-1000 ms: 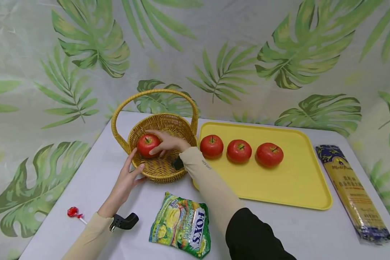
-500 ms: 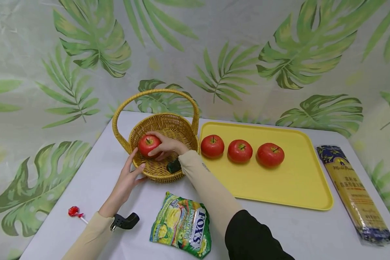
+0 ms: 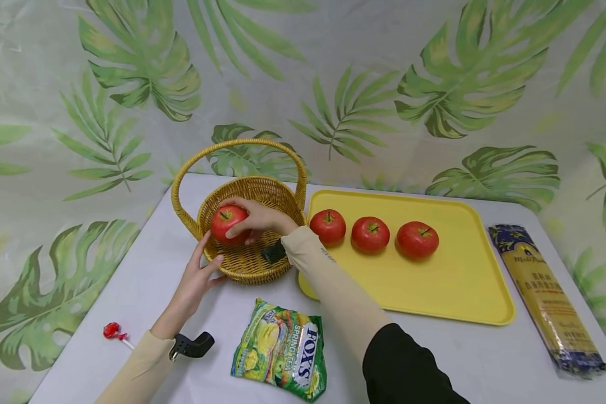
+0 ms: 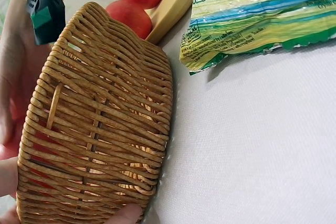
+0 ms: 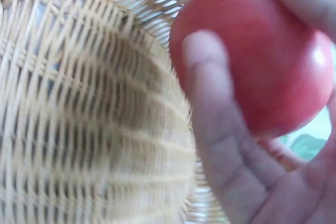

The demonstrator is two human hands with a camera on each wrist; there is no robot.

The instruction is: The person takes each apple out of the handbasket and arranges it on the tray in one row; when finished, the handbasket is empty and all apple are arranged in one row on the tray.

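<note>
My right hand (image 3: 260,217) reaches over the wicker basket (image 3: 255,276) and grips a red apple (image 3: 222,227) by its sides. In the right wrist view the thumb and fingers curl round the apple (image 5: 257,66), with the woven inside of the basket beside it. At the basket's near left, my left hand (image 3: 197,280) holds the wall. The left wrist view has one fingertip against the outer weave of the basket (image 4: 100,114) and others over the rim. Three more apples sit in a row on a yellow tray (image 3: 434,292) right of the basket; the middle one (image 3: 370,234) stands upright.
A green FOX'S candy bag (image 3: 283,350) lies in front of the basket. Left of my left forearm is a red lollipop (image 3: 112,330). A long pack of pasta (image 3: 545,297) lies along the right side of the table. The basket's tall handle (image 3: 242,141) arches up behind the apple.
My right hand and the gripped apple have risen slightly within the basket, and the apple has tilted a little. The left hand keeps its hold on the basket wall.
</note>
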